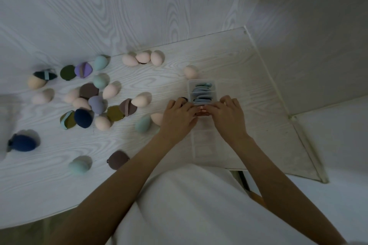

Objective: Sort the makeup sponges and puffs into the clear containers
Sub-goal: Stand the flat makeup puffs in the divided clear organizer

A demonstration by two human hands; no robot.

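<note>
A clear container (190,87) stands on the white table (229,61), right of centre, with several blue and teal flat puffs upright in it. My left hand (179,114) and my right hand (229,113) meet at its near end. Their fingertips pinch a pinkish puff (202,112) there, mostly hidden by the fingers. A dark puff (184,98) peeks out beside the left fingers. Loose sponges and puffs lie across the left half of the table: peach egg sponges (142,56), teal ones (100,80), navy ones (83,118), and olive, brown and purple flat puffs.
A second clear container (203,141) lies faintly visible between my wrists. A navy sponge (23,143), a teal sponge (78,165) and a brown puff (117,159) sit near the front edge. Wood-grain walls close the back and right; the table's right edge runs diagonally.
</note>
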